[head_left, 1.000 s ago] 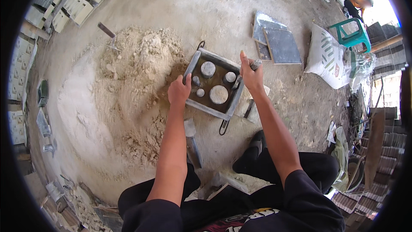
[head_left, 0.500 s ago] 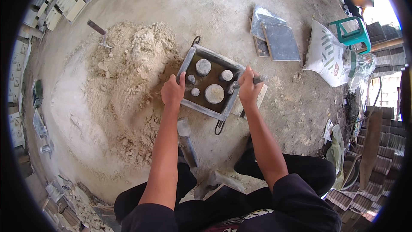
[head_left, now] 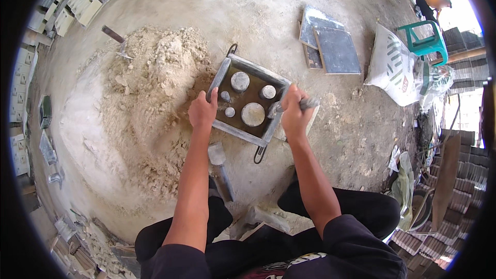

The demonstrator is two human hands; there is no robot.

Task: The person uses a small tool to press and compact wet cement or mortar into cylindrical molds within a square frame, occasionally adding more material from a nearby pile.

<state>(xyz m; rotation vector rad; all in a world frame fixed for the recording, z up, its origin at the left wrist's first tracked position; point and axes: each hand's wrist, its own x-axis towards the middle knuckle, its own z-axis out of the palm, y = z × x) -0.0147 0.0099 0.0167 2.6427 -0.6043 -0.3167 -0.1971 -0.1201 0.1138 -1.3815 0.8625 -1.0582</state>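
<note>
Left of your work, a heap of pale sand [head_left: 155,82] spreads over the ground, its right flank reaching close to the frame. The square grey frame [head_left: 239,133] lies directly ahead of you, turned slightly askew, between your two hands. To the far right stands a white sack [head_left: 391,62]; nearer the frame, on its far right side, overlapping dark boards [head_left: 337,50] lie flat. On the near side of the frame, well apart from either hand, rests a flat-bladed tool [head_left: 221,169] with a long handle. Your left hand [head_left: 203,109] is closed on the frame's left wall, thumb over the rim. Your right hand [head_left: 294,113] is wrapped round a short-handled tool [head_left: 309,104], just beside the right wall; the tool's far end meets the inside of that wall, though blur hides its exact shape. Within the frame stand two broad round pieces [head_left: 253,114], one near and one far, then a middling round piece [head_left: 268,92] toward the right, and two small round pieces [head_left: 230,112] nearest your left hand.
</note>
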